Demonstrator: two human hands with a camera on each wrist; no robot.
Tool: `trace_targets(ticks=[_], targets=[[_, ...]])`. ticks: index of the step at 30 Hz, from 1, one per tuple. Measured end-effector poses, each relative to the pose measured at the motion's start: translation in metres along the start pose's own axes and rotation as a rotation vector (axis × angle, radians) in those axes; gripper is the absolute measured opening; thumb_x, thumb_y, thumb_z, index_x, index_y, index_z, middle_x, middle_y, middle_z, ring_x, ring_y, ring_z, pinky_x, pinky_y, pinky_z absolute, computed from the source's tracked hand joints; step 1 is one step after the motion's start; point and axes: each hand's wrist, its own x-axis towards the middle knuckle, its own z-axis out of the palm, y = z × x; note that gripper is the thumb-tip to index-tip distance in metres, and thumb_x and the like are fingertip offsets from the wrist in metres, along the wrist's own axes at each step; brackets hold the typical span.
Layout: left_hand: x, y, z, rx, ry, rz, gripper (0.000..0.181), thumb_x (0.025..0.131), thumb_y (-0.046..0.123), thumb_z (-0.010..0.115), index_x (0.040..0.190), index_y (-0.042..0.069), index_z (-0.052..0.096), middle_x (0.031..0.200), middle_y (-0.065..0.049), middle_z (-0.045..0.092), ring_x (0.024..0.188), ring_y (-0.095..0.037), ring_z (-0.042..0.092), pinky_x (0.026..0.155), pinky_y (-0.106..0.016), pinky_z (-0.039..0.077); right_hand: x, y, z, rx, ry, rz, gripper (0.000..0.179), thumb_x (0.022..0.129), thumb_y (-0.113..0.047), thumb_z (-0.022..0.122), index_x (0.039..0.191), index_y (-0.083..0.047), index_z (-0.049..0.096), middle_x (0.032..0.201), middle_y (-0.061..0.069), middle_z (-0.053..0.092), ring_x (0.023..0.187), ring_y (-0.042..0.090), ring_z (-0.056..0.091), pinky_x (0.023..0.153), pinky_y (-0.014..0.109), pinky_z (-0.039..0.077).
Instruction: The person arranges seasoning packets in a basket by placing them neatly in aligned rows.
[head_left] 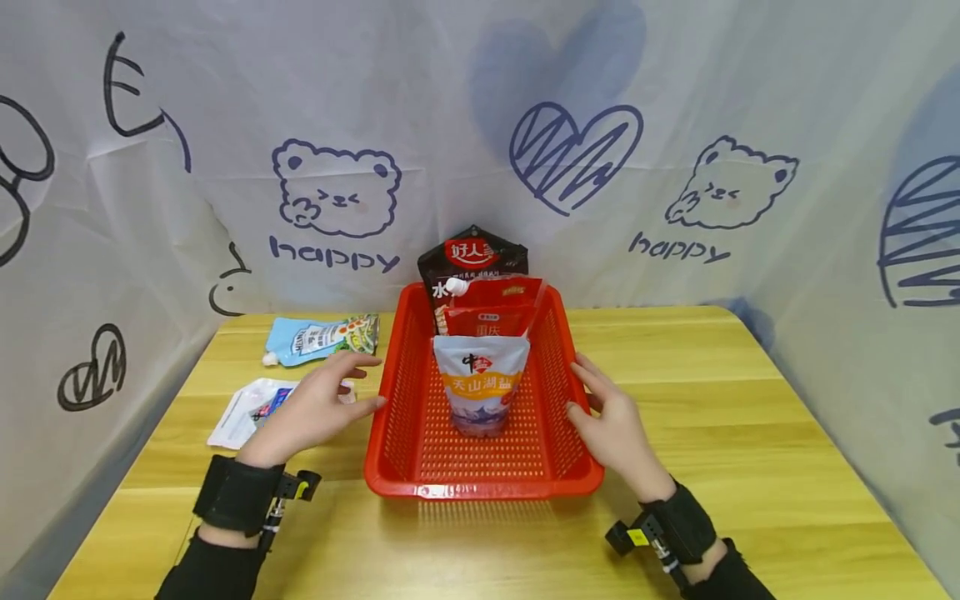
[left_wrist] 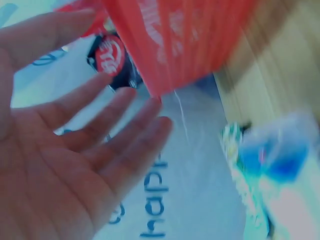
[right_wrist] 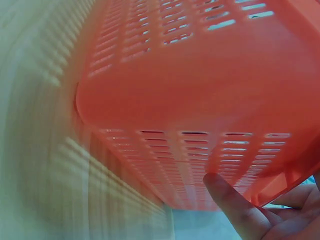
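Observation:
A red plastic basket with perforated walls stands on the table. Inside it are a white, orange and purple pouch, a red spouted pouch and a black packet at the back. My left hand is beside the basket's left rim, its fingers loosely spread and its thumb close to the rim; the left wrist view shows an empty palm. At the right rim, my right hand grips the edge. One finger lies against the outer wall in the right wrist view, while others reach over the rim.
On the table left of the basket lie a light-blue spouted pouch and a white packet, partly covered by my left hand. Behind the table hangs a pale cloth with drawn hearts and bears.

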Motion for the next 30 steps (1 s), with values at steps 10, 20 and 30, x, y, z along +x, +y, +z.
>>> trace_targets(ticks=[10, 20, 30], targets=[[0.007, -0.034, -0.023, 0.277, -0.061, 0.057, 0.084, 0.081, 0.017, 0.087, 0.152, 0.001, 0.046, 0.162, -0.025, 0.033, 0.148, -0.051, 0.026, 0.114, -0.072, 0.031, -0.001, 0.002, 0.004, 0.016, 0.006, 0.029, 0.059, 0.099, 0.003, 0.059, 0.155, 0.002, 0.043, 0.168, 0.014, 0.032, 0.118, 0.041, 0.067, 0.079, 0.036, 0.064], [0.006, -0.073, -0.019, 0.378, -0.157, -0.036, 0.102, 0.064, 0.018, 0.096, 0.150, -0.006, 0.046, 0.158, -0.034, 0.033, 0.141, -0.059, 0.033, 0.109, -0.074, 0.036, 0.000, 0.002, 0.002, 0.023, 0.016, 0.050, 0.059, 0.098, 0.002, 0.060, 0.155, -0.001, 0.045, 0.168, 0.010, 0.033, 0.119, 0.040, 0.066, 0.080, 0.037, 0.063], [0.000, -0.089, -0.003, 0.364, -0.199, -0.159, 0.103, 0.060, -0.001, 0.089, 0.153, -0.003, 0.043, 0.159, -0.032, 0.035, 0.141, -0.056, 0.037, 0.111, -0.072, 0.035, -0.001, 0.000, 0.001, 0.055, 0.009, 0.066, 0.059, 0.099, 0.001, 0.060, 0.156, -0.002, 0.045, 0.168, 0.008, 0.033, 0.117, 0.039, 0.067, 0.078, 0.035, 0.064]])
